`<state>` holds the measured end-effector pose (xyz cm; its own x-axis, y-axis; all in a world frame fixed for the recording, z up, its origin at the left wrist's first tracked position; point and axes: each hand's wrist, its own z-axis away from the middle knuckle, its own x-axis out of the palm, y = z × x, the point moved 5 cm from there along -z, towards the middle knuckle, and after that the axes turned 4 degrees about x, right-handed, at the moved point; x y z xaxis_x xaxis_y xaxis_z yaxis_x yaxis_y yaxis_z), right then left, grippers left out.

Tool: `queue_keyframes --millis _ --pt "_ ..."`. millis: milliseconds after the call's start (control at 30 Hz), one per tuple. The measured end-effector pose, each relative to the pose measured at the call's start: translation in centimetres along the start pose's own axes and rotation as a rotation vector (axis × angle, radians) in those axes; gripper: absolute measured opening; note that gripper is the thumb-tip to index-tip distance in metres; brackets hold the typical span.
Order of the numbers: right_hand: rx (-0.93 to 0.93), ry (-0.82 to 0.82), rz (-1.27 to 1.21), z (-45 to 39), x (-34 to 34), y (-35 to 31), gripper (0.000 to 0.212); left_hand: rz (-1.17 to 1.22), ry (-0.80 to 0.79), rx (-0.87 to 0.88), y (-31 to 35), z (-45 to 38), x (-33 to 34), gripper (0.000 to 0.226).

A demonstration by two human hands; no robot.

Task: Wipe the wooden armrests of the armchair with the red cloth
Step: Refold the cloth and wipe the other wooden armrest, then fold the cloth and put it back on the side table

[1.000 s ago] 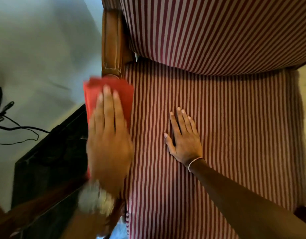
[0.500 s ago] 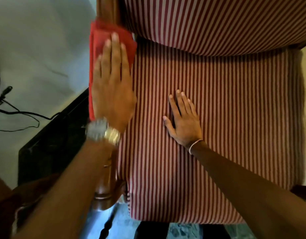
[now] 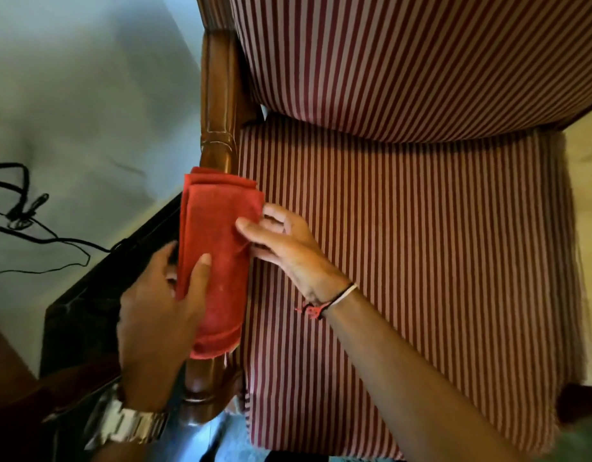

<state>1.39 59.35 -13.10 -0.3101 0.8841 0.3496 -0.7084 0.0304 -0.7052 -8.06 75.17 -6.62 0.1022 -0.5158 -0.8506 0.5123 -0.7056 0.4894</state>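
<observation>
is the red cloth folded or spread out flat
Folded: the red cloth shows stacked layered edges at its far end, draped over the wooden armrest.

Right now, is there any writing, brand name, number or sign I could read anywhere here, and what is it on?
None can be read.
Wristwatch: only the metal band shows; its dial is out of view.
Red cloth: plain, no tag or print visible.
Wooden armrest: carved grooves only, no lettering.
Striped seat cushion: stripes only, no label.
Dark furniture beside the chair: too dark to show any marking.
</observation>
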Motion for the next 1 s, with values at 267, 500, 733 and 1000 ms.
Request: queue_keyframes --millis 267,500,733,1000 --pt "-0.005 -0.013 -0.136 3.1 -2.8 -0.9 0.054 0.093 0.093 0.142 5.3 2.5 -0.1 0.024" --pt "-0.185 0.099 0.013 13.3 -15.0 -4.9 0.047 0.267 0.055 0.244 16.7 11.0 6.1 0.018" --pt "-0.327 0.311 0.152 25.4 -30.9 -7.7 0.048 0.369 -0.068 0.333 30.2 20.3 15.4 0.02" --pt "-0.377 0.529 0.193 35.8 -50.3 -9.0 0.037 0.438 -0.309 0.477 45.9 28.7 25.9 0.058"
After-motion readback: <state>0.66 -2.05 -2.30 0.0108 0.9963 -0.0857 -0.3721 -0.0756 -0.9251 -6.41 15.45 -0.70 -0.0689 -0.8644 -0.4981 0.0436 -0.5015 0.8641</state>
